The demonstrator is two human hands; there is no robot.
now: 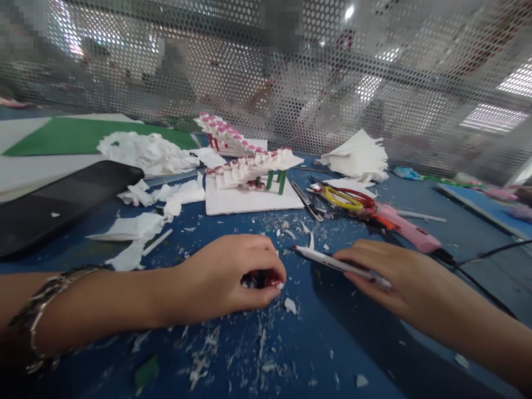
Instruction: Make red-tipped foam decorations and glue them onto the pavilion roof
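Between the fingers of the right hand: one slim white pen, tip dark reddish. Long axis on a shallow slant, from the rear end at right to the tip at left and slightly farther off; tip directed past the far side of the left hand. Right fingers: nearly straight, closed on the rear half, thumb on the near side. Whether the pen meets the tabletop cannot be told.

Left fingers: curled round toward the thumb, a dark hollow between, pinching at their tips one small red-and-white piece, mostly covered; its axis cannot be told.

Room between the hands: a strip of blue tabletop, strewn with white shavings; one white scrap just beside the left fingertips. Nearer side: further blue surface, littered likewise, with one small green scrap.

Beyond the hands: white base board, near edge facing the left hand, bearing a stepped white model on green posts. Right of it: tweezers, yellow-handled scissors, pink tool just beyond the right hand. Far left: black phone, set aslant. Rear limit: perforated metal screen.
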